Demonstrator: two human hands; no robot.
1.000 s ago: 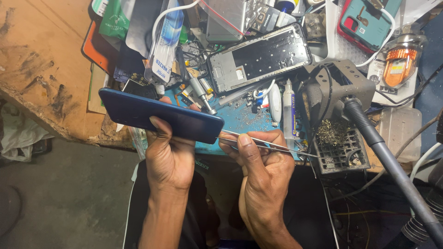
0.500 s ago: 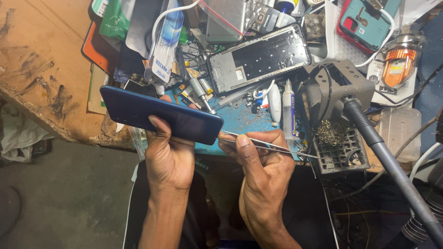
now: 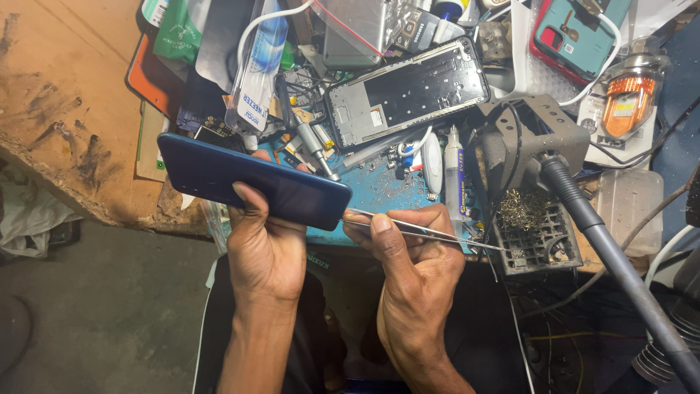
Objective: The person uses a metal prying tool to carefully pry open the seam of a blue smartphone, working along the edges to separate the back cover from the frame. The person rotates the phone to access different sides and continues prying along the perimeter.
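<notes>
Little changed over last second: dark blue slab-shaped phone (image 3: 251,182) stays put at frame centre-left, above workbench edge. Left hand (image 3: 266,244) still clamps it, fingers wrapped round lower edge. Right hand (image 3: 412,252) fingers pinched shut on thin silver metal tweezers (image 3: 430,232), near end still at phone's right corner; work seems ongoing there. Phone's long axis runs upper left to lower right, edge-on to camera. Stripped grey phone frame (image 3: 408,91) lies above.

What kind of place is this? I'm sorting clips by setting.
Most likely a phone repair bench. The left hand holds a blue phone, the right hand metal tweezers, and a bare phone frame lies beside a soldering stand.
</notes>
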